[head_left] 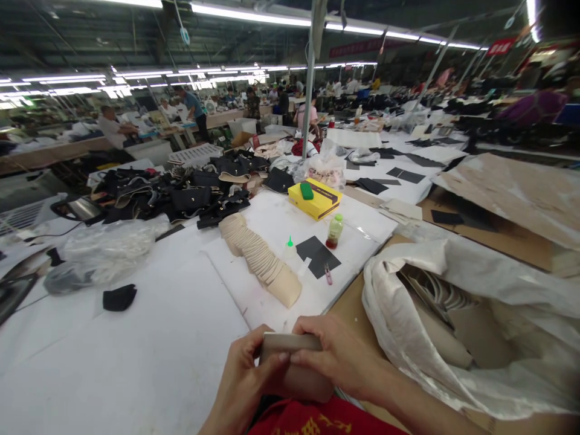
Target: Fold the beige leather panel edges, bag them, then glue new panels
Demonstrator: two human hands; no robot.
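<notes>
No text readable; lettering on red banner (501, 46), red garment (294, 415) illegible.

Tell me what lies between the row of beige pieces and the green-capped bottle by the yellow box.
In the head view, a small green-nozzled bottle and a dark sheet lie between the beige row and the green-capped bottle.

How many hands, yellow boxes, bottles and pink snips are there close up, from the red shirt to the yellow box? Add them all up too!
Hands: 2, left hand and right hand
Yellow box: 1
Bottles: 2, green-capped bottle and green-nozzled bottle
Pink snips: 1
Total: 6
</notes>
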